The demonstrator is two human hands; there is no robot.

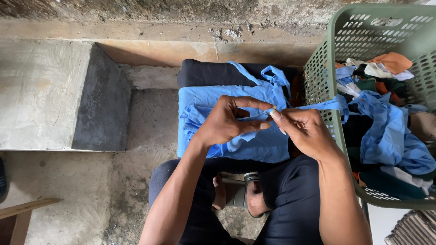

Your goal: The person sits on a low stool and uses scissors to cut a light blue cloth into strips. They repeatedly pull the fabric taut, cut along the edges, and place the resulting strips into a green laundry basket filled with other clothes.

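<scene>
Pinching the blue strap (pixel 313 106) between both hands, left (pixel 225 122) and right (pixel 305 129), fingers closed on it; an even tension would prevent twisting toward the basket (pixel 323 63).

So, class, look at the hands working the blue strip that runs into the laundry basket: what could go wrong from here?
1. The blue fabric strip runs from both hands over the rim of the green laundry basket to the blue garment inside; a hard pull might drag clothes out or tip the basket.
2. The left hand and right hand work above the folded blue cloth; a slip could rumple it.
</scene>
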